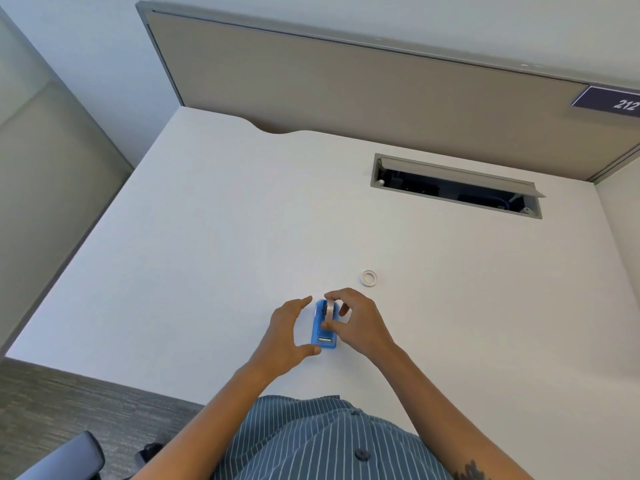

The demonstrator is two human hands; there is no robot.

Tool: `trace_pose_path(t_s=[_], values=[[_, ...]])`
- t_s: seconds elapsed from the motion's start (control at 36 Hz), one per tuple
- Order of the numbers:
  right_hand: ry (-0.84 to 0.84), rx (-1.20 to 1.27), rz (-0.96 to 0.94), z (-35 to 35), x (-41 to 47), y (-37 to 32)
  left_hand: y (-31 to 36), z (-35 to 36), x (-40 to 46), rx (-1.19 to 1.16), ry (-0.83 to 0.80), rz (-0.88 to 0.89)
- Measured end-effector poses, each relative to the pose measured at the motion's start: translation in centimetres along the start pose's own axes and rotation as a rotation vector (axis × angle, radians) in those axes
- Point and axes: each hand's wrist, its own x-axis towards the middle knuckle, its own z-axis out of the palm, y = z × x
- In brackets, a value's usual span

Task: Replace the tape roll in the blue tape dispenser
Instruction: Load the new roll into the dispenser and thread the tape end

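The blue tape dispenser (319, 332) lies on the white desk (207, 237) near its front edge, its metal cutter toward me. A tape roll (330, 308) stands in the dispenser's far end, pinched between the fingers and thumb of my right hand (353, 322). My left hand (289, 332) is cupped beside the dispenser's left side, fingers spread, with the thumb tip touching the near corner. A small white ring, another tape roll or core (369, 277), lies flat on the desk just beyond my right hand.
A grey cable hatch (457, 183) stands open in the desk at the back right. A beige partition panel (346, 88) borders the far edge. A chair part (69, 455) shows at lower left over carpet.
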Motion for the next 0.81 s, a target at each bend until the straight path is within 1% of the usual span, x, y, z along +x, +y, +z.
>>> trace_pose_path(t_s=[0.17,0.39,0.81], values=[[-0.015,-0.018,0.028,0.4,0.5,0.4,0.0,0.4,0.6,0.041,-0.035,-0.007],[-0.019,-0.017,0.046,0.8,1.0,0.7,-0.3,0.7,1.3,0.074,-0.02,-0.005],[-0.008,-0.034,0.005,1.0,1.3,1.2,-0.4,1.3,2.3,0.082,-0.016,0.014]])
